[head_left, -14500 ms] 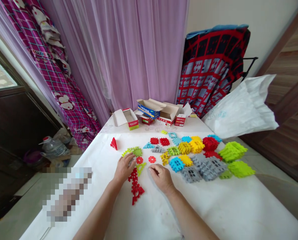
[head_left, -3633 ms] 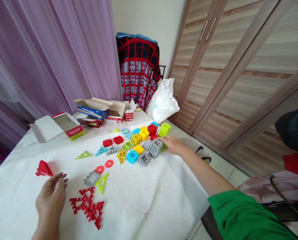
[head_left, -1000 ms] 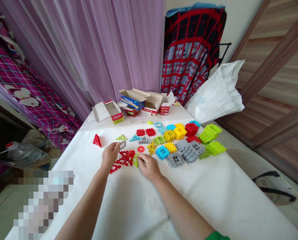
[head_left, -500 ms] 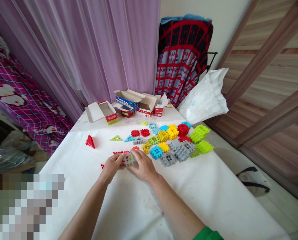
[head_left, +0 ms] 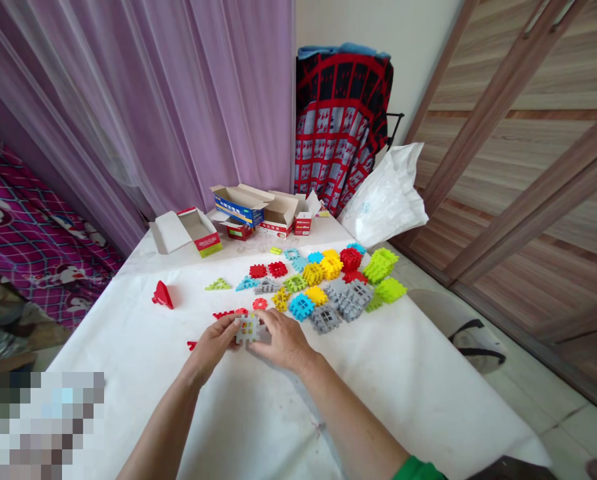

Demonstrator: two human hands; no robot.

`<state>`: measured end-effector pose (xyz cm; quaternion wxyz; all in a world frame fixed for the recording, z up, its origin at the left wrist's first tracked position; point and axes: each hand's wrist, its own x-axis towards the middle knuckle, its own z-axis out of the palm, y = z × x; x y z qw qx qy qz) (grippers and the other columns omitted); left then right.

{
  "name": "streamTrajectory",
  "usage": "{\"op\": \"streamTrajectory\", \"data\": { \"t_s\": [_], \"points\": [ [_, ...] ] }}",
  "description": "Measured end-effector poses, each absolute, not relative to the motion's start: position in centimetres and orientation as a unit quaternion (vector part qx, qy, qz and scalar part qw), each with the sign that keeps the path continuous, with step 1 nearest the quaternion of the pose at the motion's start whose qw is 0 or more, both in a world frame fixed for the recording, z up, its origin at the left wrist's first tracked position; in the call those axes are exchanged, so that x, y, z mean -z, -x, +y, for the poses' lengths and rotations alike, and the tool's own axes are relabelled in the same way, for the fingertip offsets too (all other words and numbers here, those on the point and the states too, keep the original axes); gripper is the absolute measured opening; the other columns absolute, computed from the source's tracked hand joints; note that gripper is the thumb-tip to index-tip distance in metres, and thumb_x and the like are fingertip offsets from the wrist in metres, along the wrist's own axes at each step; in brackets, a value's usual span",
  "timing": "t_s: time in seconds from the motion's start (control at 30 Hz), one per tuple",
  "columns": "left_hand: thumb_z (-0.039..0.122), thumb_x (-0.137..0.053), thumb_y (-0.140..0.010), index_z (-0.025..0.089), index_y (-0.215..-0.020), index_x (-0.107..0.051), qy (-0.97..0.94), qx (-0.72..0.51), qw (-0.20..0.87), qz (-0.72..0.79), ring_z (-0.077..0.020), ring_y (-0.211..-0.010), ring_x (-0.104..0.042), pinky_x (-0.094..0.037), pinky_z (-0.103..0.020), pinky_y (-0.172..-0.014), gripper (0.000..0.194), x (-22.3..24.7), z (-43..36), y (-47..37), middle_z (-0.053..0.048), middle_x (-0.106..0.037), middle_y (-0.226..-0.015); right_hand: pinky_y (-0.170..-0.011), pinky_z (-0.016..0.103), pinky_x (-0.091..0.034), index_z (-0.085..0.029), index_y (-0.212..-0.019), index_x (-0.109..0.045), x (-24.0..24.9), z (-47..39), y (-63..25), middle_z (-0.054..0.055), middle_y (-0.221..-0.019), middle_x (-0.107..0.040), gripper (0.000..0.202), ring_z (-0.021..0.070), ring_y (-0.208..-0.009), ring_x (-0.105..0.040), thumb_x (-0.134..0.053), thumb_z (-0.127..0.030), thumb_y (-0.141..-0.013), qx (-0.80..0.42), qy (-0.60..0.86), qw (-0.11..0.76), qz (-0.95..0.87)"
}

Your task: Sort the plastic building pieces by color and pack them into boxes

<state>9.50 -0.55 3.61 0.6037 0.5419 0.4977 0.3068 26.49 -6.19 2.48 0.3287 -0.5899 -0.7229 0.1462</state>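
Head view: cloth [head_left: 403,393] spreads wide to its edge at lower right; below centre, our left hand [head_left: 214,343] and right hand [head_left: 285,341], fingers bent, pinch a grey tile [head_left: 247,333].

Colour record: pale grey window-lattice piece [head_left: 248,329] between left grip [head_left: 215,342] and right grip [head_left: 284,340].
Worktop [head_left: 403,363] beneath, white; left of left grip, plain red cone-like piece [head_left: 163,295]; just beyond both, coral disc [head_left: 259,304]; beyond and right of right grip, blue window-barred piece [head_left: 301,307], yellow stack [head_left: 331,265], red stack [head_left: 351,259], lime-green stack [head_left: 381,265]; farthest beyond, mauve curtain [head_left: 218,100] and red, black and grey checked cloth [head_left: 335,123].
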Motion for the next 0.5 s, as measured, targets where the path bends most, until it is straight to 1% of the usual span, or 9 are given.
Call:
{"op": "streamTrajectory", "data": {
  "t_s": [0.1,0.17,0.23,0.3,0.37,0.43,0.5],
  "points": [
    [0.076,-0.066,-0.061,0.015,-0.106,-0.068,-0.552,-0.341,0.579,0.494,-0.0175,-0.068,-0.064,-0.053,-0.032,-0.062,0.076,-3.8,-0.5,-9.5,-0.007,-0.071,-0.083,-0.095,0.038,-0.05,-0.021,-0.12,-0.059,-3.8,-6.8,-28.1,0.009,-0.114,-0.064,0.053,0.0245,-0.108,-0.06,-0.076,-0.036,-0.072,-0.071,0.612,0.386,-0.686],
    [0.078,-0.061,-0.065,0.014,-0.107,-0.066,-0.555,-0.392,0.524,0.513,-0.0182,-0.07,-0.065,-0.055,-0.032,-0.064,0.076,-3.5,-0.5,-9.0,-0.008,-0.07,-0.084,-0.098,0.041,-0.048,-0.02,-0.116,-0.059,-4.6,-7.3,-30.6,0.011,-0.116,-0.062,0.049,0.026,-0.111,-0.058,-0.074,-0.039,-0.074,0.016,0.63,0.436,-0.643],
    [0.076,-0.057,-0.069,0.016,-0.105,-0.066,-0.556,-0.437,0.453,0.542,-0.0179,-0.071,-0.066,-0.056,-0.032,-0.063,0.071,-3.0,-0.5,-8.2,-0.007,-0.07,-0.085,-0.101,0.045,-0.045,-0.02,-0.112,-0.059,-5.1,-8.1,-34.2,0.014,-0.12,-0.059,0.044,0.0283,-0.116,-0.055,-0.071,-0.043,-0.076,0.11,0.66,0.469,-0.576],
    [0.07,-0.055,-0.074,0.018,-0.105,-0.065,-0.558,-0.463,0.391,0.566,-0.018,-0.073,-0.067,-0.056,-0.029,-0.061,0.062,-2.3,-0.6,-7.3,-0.006,-0.071,-0.087,-0.1,0.048,-0.044,-0.02,-0.105,-0.059,-5.2,-9.0,-37.9,0.015,-0.122,-0.058,0.042,0.0306,-0.117,-0.053,-0.07,-0.046,-0.075,0.175,0.703,0.466,-0.508],
    [0.064,-0.054,-0.078,0.02,-0.106,-0.064,-0.562,-0.473,0.348,0.582,-0.0178,-0.073,-0.069,-0.056,-0.028,-0.059,0.053,-1.7,-0.8,-6.6,-0.006,-0.072,-0.089,-0.098,0.051,-0.044,-0.02,-0.099,-0.058,-4.9,-10.0,-40.9,0.016,-0.12,-0.058,0.041,0.0322,-0.116,-0.053,-0.071,-0.05,-0.073,0.209,0.743,0.445,-0.453],
    [0.058,-0.054,-0.08,0.021,-0.106,-0.064,-0.566,-0.476,0.322,0.591,-0.0172,-0.071,-0.069,-0.057,-0.027,-0.057,0.047,-1.2,-1.0,-6.2,-0.005,-0.072,-0.089,-0.096,0.052,-0.044,-0.02,-0.096,-0.058,-4.4,-10.9,-42.7,0.016,-0.12,-0.058,0.042,0.0332,-0.116,-0.053,-0.071,-0.053,-0.072,0.218,0.774,0.42,-0.42],
    [0.055,-0.054,-0.08,0.02,-0.106,-0.064,-0.57,-0.476,0.309,0.594,-0.0166,-0.069,-0.069,-0.059,-0.028,-0.059,0.044,-1.0,-1.2,-6.2,-0.005,-0.073,-0.088,-0.095,0.052,-0.044,-0.02,-0.094,-0.059,-4.0,-11.5,-43.4,0.017,-0.122,-0.058,0.043,0.0337,-0.116,-0.053,-0.071,-0.054,-0.071,0.215,0.795,0.398,-0.405]
  ]
}}
